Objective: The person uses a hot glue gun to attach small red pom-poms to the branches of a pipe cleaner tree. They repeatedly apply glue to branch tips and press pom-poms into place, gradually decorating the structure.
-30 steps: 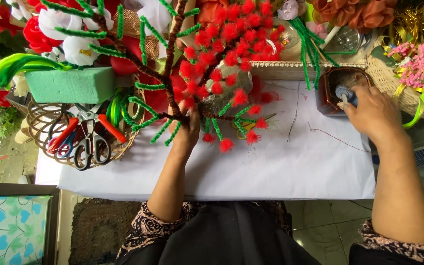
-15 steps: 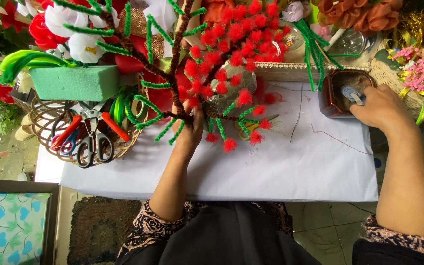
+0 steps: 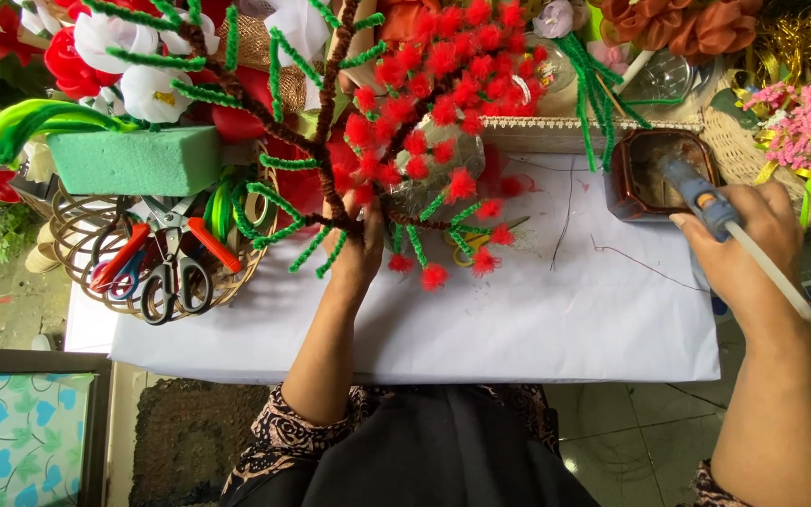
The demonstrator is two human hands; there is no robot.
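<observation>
Fingers of the left hand [image 3: 357, 252] grip the brown trunk of a pipe-cleaner tree [image 3: 396, 141] at upper centre. At right, the right hand [image 3: 743, 246] clasps a blue glue gun [image 3: 701, 197] beside a brown dish [image 3: 648, 174] on the white-papered table [image 3: 481, 319].

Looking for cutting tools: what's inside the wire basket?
The wire basket holds scissors and red-handled cutters; the green foam block covers its back part.

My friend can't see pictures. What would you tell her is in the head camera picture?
A person's left hand holds a brown craft tree with fuzzy red pompom blossoms and green pipe-cleaner leaves over a white paper-covered table, while the right hand grips a blue glue gun near a brown glass dish. A wire basket of scissors sits at left beside a green foam block.
</observation>
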